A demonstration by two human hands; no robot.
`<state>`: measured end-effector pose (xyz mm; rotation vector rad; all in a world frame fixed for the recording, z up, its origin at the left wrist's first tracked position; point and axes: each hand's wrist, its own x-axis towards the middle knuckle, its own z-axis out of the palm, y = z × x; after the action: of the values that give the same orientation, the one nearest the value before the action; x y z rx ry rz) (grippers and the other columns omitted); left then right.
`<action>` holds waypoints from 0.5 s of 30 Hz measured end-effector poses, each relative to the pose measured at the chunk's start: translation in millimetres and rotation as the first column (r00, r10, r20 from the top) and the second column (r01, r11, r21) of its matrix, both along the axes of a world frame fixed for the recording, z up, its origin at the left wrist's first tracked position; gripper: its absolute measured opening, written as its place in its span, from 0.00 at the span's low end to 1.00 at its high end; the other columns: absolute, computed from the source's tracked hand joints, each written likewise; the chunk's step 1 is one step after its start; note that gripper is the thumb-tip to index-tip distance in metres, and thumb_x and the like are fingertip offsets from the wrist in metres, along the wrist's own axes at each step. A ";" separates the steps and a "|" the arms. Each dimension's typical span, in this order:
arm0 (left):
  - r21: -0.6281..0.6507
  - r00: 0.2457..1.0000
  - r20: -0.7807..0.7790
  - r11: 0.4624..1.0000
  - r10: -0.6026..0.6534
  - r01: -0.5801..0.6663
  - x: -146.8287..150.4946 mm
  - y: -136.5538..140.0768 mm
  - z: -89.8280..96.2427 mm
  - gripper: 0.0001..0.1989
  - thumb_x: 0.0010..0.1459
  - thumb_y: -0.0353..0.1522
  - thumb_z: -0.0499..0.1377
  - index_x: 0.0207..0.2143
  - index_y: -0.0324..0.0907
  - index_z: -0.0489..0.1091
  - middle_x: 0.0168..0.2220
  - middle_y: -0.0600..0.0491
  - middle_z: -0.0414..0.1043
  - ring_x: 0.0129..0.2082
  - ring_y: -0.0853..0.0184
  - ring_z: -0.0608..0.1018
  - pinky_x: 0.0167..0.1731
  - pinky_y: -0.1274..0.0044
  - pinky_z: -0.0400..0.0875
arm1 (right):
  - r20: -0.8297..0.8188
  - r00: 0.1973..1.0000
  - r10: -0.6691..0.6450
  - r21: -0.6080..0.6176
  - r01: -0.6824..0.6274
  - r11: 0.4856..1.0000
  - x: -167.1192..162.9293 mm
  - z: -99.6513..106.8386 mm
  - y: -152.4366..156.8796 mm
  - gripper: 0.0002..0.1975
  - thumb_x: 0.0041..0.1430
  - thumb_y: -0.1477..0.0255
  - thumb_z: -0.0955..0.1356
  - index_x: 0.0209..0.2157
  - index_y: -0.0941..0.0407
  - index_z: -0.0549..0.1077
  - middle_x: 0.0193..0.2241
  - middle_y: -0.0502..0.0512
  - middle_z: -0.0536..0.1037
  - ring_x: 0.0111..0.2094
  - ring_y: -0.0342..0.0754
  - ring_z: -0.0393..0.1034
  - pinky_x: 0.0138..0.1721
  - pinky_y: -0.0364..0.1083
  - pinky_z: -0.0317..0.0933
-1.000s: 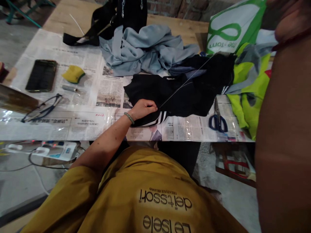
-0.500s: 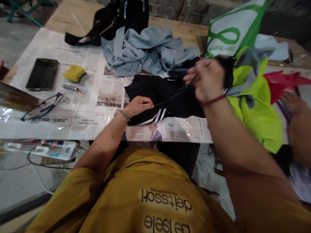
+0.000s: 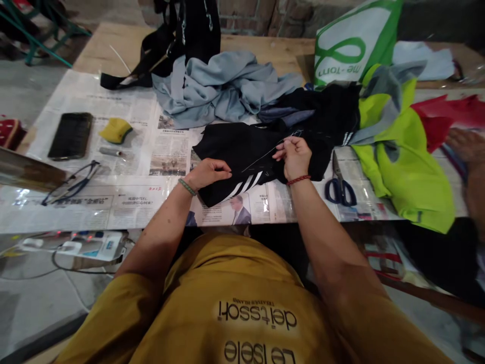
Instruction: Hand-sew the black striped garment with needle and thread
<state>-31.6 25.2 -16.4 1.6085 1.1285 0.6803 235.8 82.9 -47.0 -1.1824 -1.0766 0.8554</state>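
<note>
A piece of black cloth [image 3: 235, 144] with white stripes lies in front of me on the newspaper. At its left part, my left hand [image 3: 210, 172] is closed, with thumb and forefinger pinching the fabric. My right hand [image 3: 293, 155] is above the cloth's right part, its fingers pinched together on a thin white thread [image 3: 259, 160]. The thread runs from near my left fingertips up to the right hand, with loose loops beyond it. Whether a needle is in those fingers is too small to make out. Dark-handled scissors [image 3: 340, 188] lie to the right of the cloth.
Crumpled grey-blue cloth [image 3: 223, 88] and a black bag [image 3: 200, 30] lie behind. A yellow-green vest [image 3: 413, 162] and another person's hand [image 3: 464, 144] are at right. At left are a phone [image 3: 70, 135], a sponge [image 3: 115, 130], a marker-like stick [image 3: 109, 151] and glasses [image 3: 71, 182].
My right hand has come down and left, from raised near the bag to just above the black cloth. The scissors, hidden before, now show. The left hand stays at the cloth.
</note>
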 end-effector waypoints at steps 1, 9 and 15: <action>-0.004 1.000 0.001 1.000 0.003 -0.003 0.2 -0.2 0.2 0.13 0.44 0.38 0.63 0.28 0.37 0.74 0.24 0.56 0.71 0.25 0.74 0.69 0.29 0.79 0.64 | 0.003 1.000 -0.002 0.006 0.002 1.000 -1.1 -1.0 -1.6 0.11 0.55 0.62 0.66 0.32 0.54 0.63 0.22 0.45 0.72 0.17 0.37 0.67 0.16 0.37 0.56; -0.025 0.999 0.025 0.999 0.026 -0.025 2.4 -2.6 2.8 0.12 0.42 0.38 0.65 0.28 0.38 0.74 0.24 0.56 0.72 0.25 0.73 0.70 0.27 0.80 0.64 | 0.055 0.998 0.009 0.015 -0.009 1.000 -5.5 -1.3 -5.4 0.11 0.53 0.62 0.67 0.32 0.55 0.66 0.23 0.46 0.73 0.18 0.37 0.68 0.17 0.37 0.56; 0.007 0.994 0.084 0.997 0.076 -0.077 0.1 -1.7 2.3 0.11 0.43 0.37 0.65 0.28 0.38 0.74 0.25 0.56 0.72 0.26 0.73 0.70 0.29 0.79 0.65 | 0.002 0.991 0.132 0.026 -0.132 0.991 -8.4 39.4 -27.0 0.12 0.53 0.60 0.67 0.34 0.53 0.66 0.24 0.46 0.72 0.20 0.38 0.68 0.18 0.38 0.59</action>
<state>-31.5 23.5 -14.1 1.5369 1.1316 0.7978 227.4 55.9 -7.6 -1.0983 -1.1726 0.9403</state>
